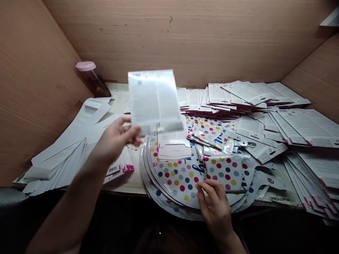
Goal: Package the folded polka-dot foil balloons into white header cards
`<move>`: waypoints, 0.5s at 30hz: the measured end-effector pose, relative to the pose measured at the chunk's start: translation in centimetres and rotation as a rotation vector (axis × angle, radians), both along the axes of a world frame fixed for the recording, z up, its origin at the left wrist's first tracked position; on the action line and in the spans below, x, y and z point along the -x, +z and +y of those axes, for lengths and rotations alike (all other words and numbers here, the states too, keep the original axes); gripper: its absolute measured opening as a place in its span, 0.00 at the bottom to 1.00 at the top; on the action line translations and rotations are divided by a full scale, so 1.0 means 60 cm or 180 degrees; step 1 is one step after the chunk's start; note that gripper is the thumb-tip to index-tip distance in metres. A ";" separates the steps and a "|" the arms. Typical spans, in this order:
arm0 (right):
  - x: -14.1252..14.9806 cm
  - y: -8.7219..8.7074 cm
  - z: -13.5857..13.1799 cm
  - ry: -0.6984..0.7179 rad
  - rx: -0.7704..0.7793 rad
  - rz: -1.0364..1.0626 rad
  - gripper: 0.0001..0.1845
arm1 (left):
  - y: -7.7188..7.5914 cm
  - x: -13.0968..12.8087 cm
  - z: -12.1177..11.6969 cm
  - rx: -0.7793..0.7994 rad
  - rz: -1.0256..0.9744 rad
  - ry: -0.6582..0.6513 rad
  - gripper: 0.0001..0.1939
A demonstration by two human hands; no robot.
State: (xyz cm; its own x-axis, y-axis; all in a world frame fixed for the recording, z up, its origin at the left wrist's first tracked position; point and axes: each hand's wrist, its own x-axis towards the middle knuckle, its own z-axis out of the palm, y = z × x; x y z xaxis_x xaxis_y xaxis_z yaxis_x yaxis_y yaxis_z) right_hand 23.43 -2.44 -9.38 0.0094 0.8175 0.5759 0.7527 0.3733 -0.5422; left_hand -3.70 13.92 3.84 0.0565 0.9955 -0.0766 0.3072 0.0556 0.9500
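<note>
My left hand (pixel 116 137) is raised above the table, pinching the lower edge of a translucent printed plastic sleeve (pixel 155 100) that stands nearly upright. My right hand (pixel 214 204) is low at the front, its fingers gripping the bottom edge of a folded polka-dot foil sheet (pixel 224 171). That sheet lies on a fanned stack of round polka-dot printed pieces (pixel 174 180). A white die-cut card (pixel 174 151) rests on the stack, and several smaller foil packets (pixel 208 132) lie just beyond it.
Plywood walls (pixel 169 42) enclose the wooden table (pixel 134 183) on three sides. Piles of white cards with maroon edges (pixel 246 95) cover the back and right. White die-cut strips (pixel 66 155) and barcoded packs (pixel 116 170) lie at left. A pink-lidded jar (pixel 92 79) stands in the back left corner.
</note>
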 end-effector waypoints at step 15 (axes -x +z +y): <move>0.035 0.026 0.013 0.0449 0.0324 0.0351 0.09 | -0.153 -0.113 0.094 0.0501 0.2222 -0.0091 0.24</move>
State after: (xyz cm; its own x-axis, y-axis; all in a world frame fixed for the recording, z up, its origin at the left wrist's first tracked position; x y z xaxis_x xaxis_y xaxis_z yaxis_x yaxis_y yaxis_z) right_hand 21.32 -1.67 -7.81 -0.0509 0.8690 0.4921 0.6309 0.4100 -0.6587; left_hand 3.06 19.53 -5.33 -0.0321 0.9685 -0.2471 0.8438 0.1587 0.5126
